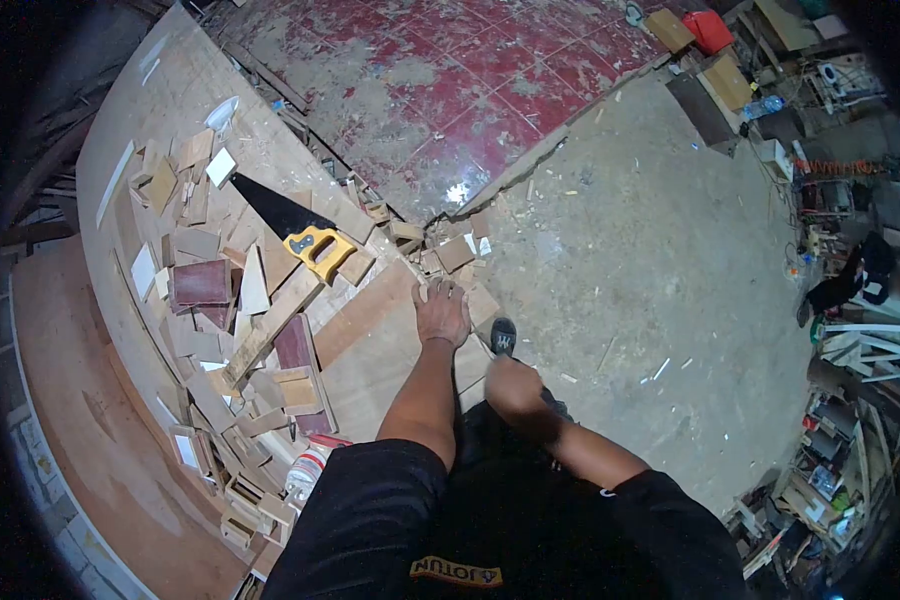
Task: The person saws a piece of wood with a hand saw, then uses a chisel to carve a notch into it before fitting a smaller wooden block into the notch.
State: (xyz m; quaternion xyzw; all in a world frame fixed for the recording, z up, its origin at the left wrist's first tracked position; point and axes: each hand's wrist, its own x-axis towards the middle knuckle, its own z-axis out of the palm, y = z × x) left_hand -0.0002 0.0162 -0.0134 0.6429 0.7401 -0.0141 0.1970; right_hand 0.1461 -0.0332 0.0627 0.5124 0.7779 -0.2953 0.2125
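Note:
My left hand (pixel 442 314) rests palm down at the edge of the plywood-topped table (pixel 370 375), fingers a little apart. It touches the end of a reddish-brown board (pixel 365 318), with a pale wood block (pixel 482 304) just to its right. My right hand (pixel 517 388) is closed in a fist, blurred, in front of my body beside the table edge. Anything inside that fist is hidden. A handsaw with a yellow handle (pixel 320 252) and black blade lies beyond my left hand, across wood offcuts.
Wood offcuts (pixel 200 283) lie heaped over the table's left side, near a white container (pixel 306 470). My shoe (pixel 503 336) stands on the concrete floor (pixel 630 260), where scraps are scattered. Red tiles (pixel 490 80) lie beyond. Tools and timber (pixel 850 350) line the right side.

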